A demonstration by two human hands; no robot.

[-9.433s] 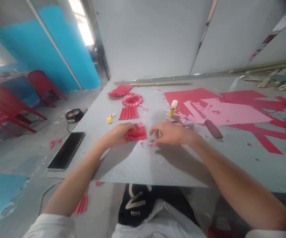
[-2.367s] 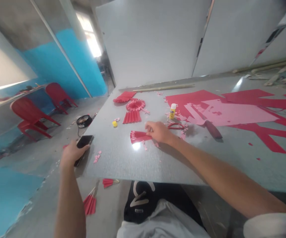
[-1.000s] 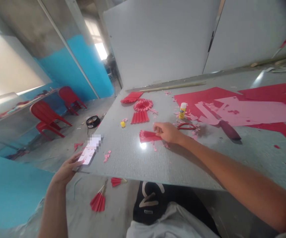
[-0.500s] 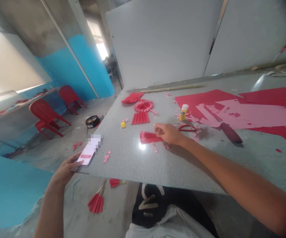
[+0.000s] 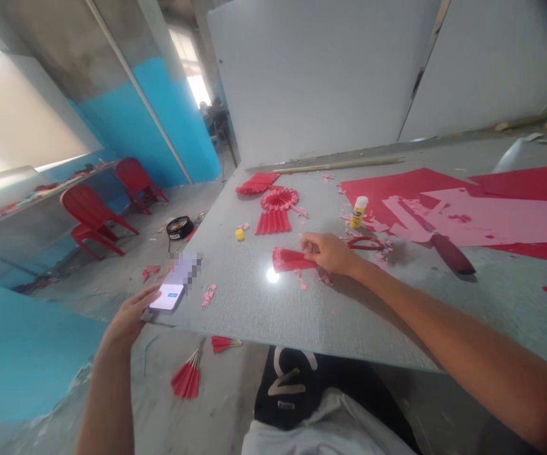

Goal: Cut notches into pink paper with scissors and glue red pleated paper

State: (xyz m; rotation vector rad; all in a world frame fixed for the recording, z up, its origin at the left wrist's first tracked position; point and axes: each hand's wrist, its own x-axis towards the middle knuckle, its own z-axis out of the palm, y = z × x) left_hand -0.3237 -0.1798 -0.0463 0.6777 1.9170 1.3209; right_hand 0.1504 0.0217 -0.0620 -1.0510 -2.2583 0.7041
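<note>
The right hand's (image 5: 331, 253) fingers (image 5: 309, 242) pinch a pleated red paper strip (image 5: 291, 260) lying on the worktop (image 5: 235, 284); the left hand (image 5: 126, 319) grips a smartphone (image 5: 170, 297) at the worktop's edge; a red loop (image 5: 366, 243) and a glue stick (image 5: 359, 212) sit just beyond the right hand; a red paper rosette (image 5: 280, 199) and a yellow cap (image 5: 239, 234) lie farther left; pink paper scraps (image 5: 208, 295) are scattered nearby.

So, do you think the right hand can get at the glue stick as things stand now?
Probably yes. The right hand holds the pleated red paper, and the glue stick stands close ahead on the table. Only flat pink paper scraps lie between, though the hand would likely release the paper first.
</note>
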